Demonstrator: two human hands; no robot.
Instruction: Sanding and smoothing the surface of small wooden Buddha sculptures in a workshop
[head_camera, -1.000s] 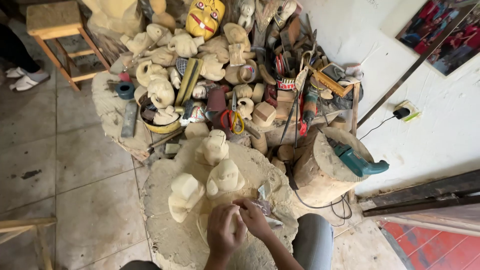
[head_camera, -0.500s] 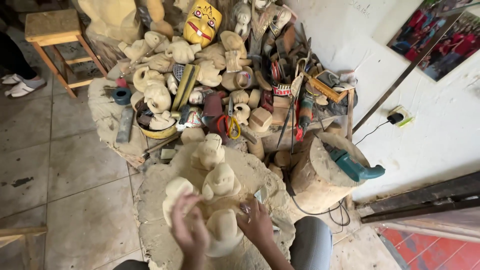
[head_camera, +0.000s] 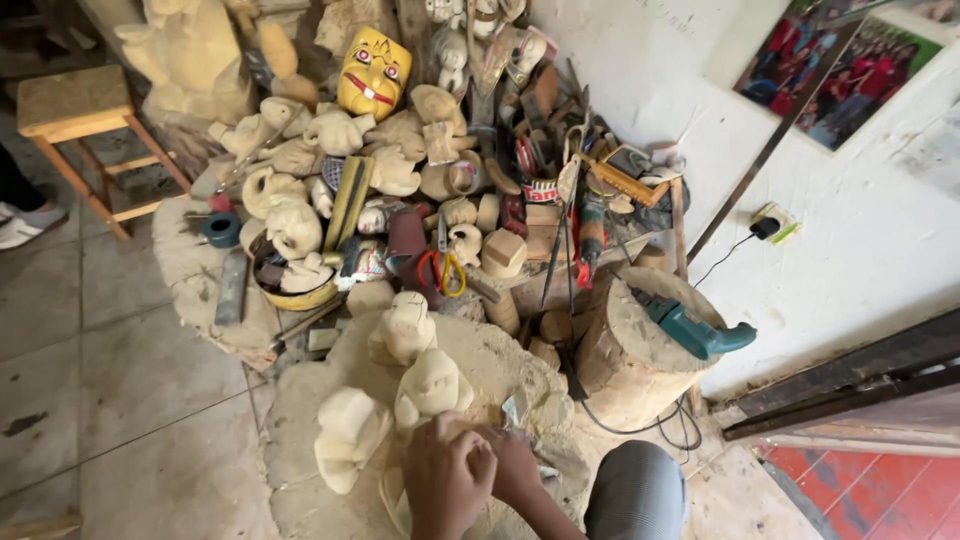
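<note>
Both hands, left hand (head_camera: 450, 480) over right hand (head_camera: 515, 465), are clenched on a pale wood carving (head_camera: 405, 505) on the sawdust-covered work block (head_camera: 300, 420); whether they hold a tool cannot be told; judgement: brace firmly, clear of the neighbouring unfinished mask (head_camera: 430, 385)

A carved wooden mask (head_camera: 373, 72) is showing bright yellow with red lips; 3 rough wooden carvings (head_camera: 430, 385) are looking pale cream; a power drill (head_camera: 695, 330) is showing teal; scissors (head_camera: 447, 268) are showing red-and-yellow handles.
</note>
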